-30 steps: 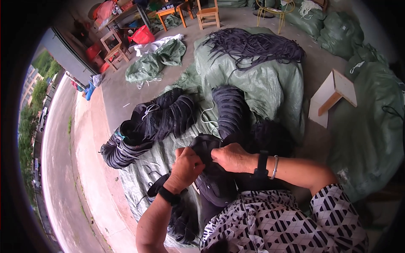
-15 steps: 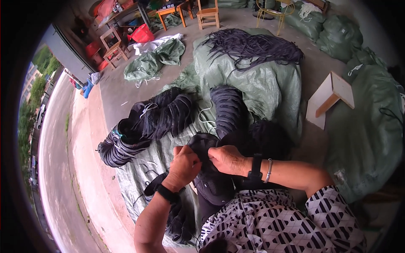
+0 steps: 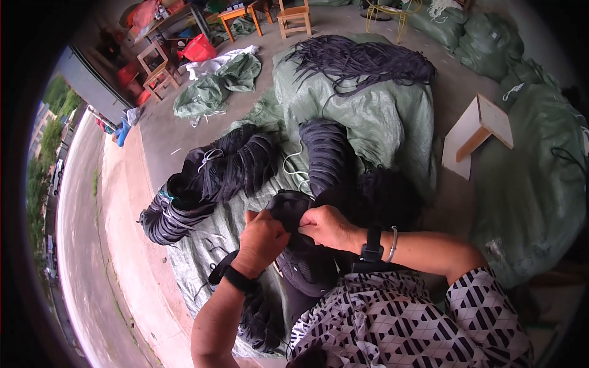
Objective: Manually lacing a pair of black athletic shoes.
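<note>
A black shoe upper (image 3: pixel 307 271) with a mesh-like surface lies across my lap, its opening facing away from me. My left hand (image 3: pixel 262 240) is closed at its left edge, fingers curled in a pinch. From the right, my right hand (image 3: pixel 328 227) pinches at the upper's middle, thumb and forefinger together. Whether a thin lace is between the fingers is too small to tell. Just beyond stands a curved stack of nested black uppers (image 3: pixel 328 153). More bundled uppers (image 3: pixel 236 165) lie to the left, some tied with white cord.
Black laces (image 3: pixel 362 61) are heaped on a stuffed green woven sack (image 3: pixel 380 122). A green sheet (image 3: pixel 196 276) covers the floor under the uppers. At right are a small wooden stool on its side (image 3: pixel 475 135) and large green sacks (image 3: pixel 534 196). Wooden chairs (image 3: pixel 294 19) stand at the back.
The view has shifted slightly, moving the surroundings a little left. Both hands stay at the shoe upper, with my right hand's fingers slightly lower and closer to my left hand.
</note>
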`<state>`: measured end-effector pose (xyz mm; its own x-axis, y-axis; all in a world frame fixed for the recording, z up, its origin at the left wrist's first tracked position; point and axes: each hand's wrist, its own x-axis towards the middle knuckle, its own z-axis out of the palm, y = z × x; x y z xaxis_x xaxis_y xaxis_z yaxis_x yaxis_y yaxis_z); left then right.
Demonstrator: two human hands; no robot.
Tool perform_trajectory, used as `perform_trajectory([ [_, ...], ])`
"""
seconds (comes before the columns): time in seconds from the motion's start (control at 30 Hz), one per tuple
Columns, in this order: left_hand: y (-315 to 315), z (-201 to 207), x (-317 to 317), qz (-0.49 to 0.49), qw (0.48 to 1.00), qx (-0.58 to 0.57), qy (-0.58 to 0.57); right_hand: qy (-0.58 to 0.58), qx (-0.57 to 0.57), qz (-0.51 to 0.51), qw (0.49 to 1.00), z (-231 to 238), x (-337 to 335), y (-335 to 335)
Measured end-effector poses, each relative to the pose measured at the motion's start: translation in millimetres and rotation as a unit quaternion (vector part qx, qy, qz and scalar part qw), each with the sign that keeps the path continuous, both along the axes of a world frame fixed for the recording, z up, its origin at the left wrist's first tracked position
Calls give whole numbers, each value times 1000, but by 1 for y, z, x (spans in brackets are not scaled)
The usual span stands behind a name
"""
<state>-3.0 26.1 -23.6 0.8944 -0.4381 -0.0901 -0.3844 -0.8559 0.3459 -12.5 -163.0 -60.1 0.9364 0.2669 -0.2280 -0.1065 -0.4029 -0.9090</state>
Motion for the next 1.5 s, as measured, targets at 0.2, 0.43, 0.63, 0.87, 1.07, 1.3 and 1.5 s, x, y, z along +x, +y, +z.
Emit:
perform_trajectory([
  [0.2, -7, 5, 0, 8, 1000, 4, -24, -142, -49, 12, 989, -5, -2, 7],
  [0.43, -35, 10, -9, -30, 991, 127, -37, 127, 51, 93, 986, 10, 17, -9],
  [0.63, -26, 16, -7, 8, 998, 49, -44, -143, -63, 94, 983, 3, 5, -11],
  [0.87, -14, 17, -17, -73, 987, 24, -139, 104, 114, 121, 981, 6, 9, -27],
  [1.07, -20, 11, -15, -131, 962, 107, -215, 111, 99, 153, 977, 13, 15, -25],
  [1.3, -26, 7, -9, -196, 942, 167, -214, 122, 92, 145, 978, 6, 14, -20],
  [1.5, -12, 44, -10, -206, 940, 144, -230, -300, 60, -63, 950, 15, 22, -40],
])
